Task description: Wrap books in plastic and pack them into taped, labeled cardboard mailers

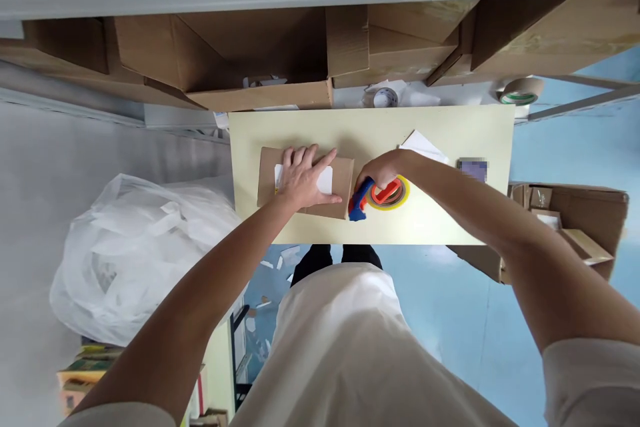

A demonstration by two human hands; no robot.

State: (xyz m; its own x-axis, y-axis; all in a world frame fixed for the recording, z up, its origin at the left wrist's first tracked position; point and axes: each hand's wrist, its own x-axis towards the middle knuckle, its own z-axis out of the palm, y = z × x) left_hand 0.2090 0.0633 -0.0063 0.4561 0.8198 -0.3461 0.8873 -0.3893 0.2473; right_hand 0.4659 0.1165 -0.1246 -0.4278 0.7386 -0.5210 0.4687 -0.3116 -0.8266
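A small cardboard box (pixel 343 177) with a white label lies on the pale table (pixel 435 223). My left hand (pixel 304 180) rests flat on its top, fingers spread and partly covering the label. To the right, my right hand (pixel 383 170) is closed around a tape dispenser (pixel 358 203) with blue and orange parts and a yellow-edged tape roll. The dispenser's front end is beside the box's right edge; whether they touch I cannot tell. The grip itself is largely hidden under the hand.
Behind the table stand open cardboard boxes (pixel 265 95) and a tape roll (pixel 385 97). White paper (pixel 425 146) and a blurred dark rectangular item (pixel 473 169) lie at right. A carton of boxes (pixel 607 227) stands beyond; a plastic bag (pixel 135 267) bulges at left.
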